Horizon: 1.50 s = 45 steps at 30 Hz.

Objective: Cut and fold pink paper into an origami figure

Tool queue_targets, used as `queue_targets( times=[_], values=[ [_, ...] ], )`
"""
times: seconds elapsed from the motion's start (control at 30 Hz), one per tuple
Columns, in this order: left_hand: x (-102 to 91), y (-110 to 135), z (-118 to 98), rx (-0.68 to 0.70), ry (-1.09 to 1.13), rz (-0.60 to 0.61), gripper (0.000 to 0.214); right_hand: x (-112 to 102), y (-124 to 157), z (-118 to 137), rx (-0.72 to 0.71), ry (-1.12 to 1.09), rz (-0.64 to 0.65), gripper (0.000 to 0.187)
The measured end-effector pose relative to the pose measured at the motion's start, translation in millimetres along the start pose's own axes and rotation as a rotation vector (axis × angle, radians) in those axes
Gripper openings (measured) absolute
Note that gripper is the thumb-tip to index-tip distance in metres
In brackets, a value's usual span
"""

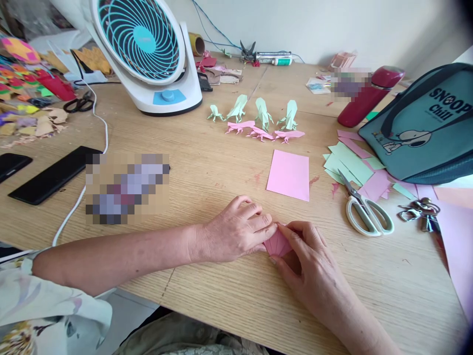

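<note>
A small piece of folded pink paper (278,243), with creases fanning across it, is between my two hands near the table's front edge. My left hand (236,230) grips its left side, fingers bent and pressed together. On the right side, the thumb and forefinger of my right hand (308,256) pinch the paper, which partly hides behind the fingers. A flat pink sheet (288,175) lies just beyond my hands. Farther back stand several green folded paper figures (263,113), with pink folded figures (260,134) in front of them.
White-handled scissors (365,209) and keys (423,212) lie to the right, by loose green and pink paper (349,162). Behind them are a red flask (369,96) and a teal bag (417,128). A white fan (166,93) stands back left, and a white cable (105,123) crosses the table.
</note>
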State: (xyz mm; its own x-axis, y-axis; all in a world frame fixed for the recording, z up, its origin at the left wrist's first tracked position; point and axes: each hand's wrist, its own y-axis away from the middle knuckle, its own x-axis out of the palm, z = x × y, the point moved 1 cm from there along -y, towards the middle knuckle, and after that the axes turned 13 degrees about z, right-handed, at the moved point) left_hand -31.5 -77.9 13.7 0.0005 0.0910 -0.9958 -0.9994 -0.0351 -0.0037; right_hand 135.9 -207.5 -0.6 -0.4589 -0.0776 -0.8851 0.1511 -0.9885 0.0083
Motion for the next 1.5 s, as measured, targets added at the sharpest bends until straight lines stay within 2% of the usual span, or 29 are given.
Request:
queue_targets(
  times=[0.33, 0.53, 0.7, 0.93, 1.23, 1.5],
  values=[
    [2.1, -2.2, 1.1, 0.009, 0.016, -0.028, 0.035, 0.8, 0.3, -1.9, 0.009, -0.029, 0.000, 0.046],
    [0.2, -3.0, 2.5, 0.015, 0.026, 0.020, 0.035, 1.2, 0.3, -2.5, 0.017, -0.020, 0.001, 0.047],
    [-1.5, -2.7, 4.5, 0.035, 0.036, 0.011, 0.035, 1.8, 1.0, -3.3, 0.021, -0.022, 0.002, 0.048],
    [1.5, 3.0, 7.7, 0.072, -0.017, 0.030, 0.046, 0.5, 0.7, -2.4, 0.015, -0.022, -0.006, 0.048],
    [-0.4, 11.8, 16.9, 0.094, 0.023, 0.043, 0.054, 0.9, 0.6, -1.9, 0.018, -0.029, 0.001, 0.047],
    [-7.8, 26.7, 18.9, 0.157, -0.014, 0.042, 0.045, 0.0, 0.3, -1.8, 0.018, -0.019, 0.003, 0.044]
  ],
)
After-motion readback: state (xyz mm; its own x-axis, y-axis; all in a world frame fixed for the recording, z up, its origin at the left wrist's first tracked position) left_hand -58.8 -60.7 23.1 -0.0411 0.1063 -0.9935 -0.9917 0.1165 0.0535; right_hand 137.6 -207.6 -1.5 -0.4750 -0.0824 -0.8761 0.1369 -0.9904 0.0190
